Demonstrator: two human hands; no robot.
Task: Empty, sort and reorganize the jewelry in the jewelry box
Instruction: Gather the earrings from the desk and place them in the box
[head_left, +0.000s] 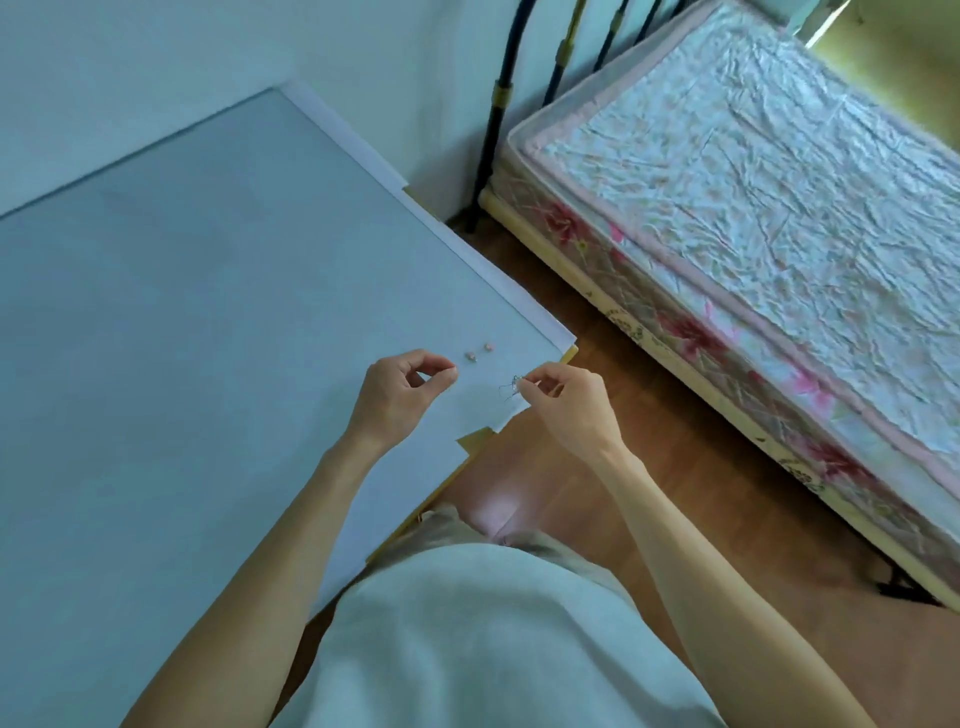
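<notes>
1. Two bare hands are working over the near right corner of the tabletop (208, 312), a flat surface covered in smooth white sheeting with strips of tan tape showing at its right edge.
2. Two tiny pinkish earrings (478, 351) are lying side by side on the white sheet, close to the right edge and just beyond the fingertips of both hands; they are small, rounded and stud-like, too small to make out further.
3. The right hand (569, 402) is pinching one thin, silvery chain (510, 387) between thumb and forefinger, the fine wiry tangle dangling just above the tabletop's right edge.
4. The left hand (402, 389) is hovering with thumb and forefinger tips pressed together and the other fingers curled; whether anything is pinched between them cannot be told.
5. One bed is standing to the right across a wooden floor, its mattress (753, 208) quilted, crinkled and printed with pink flowers, a dark metal bedframe (493, 130) with brass-coloured collars rising at its head.
</notes>
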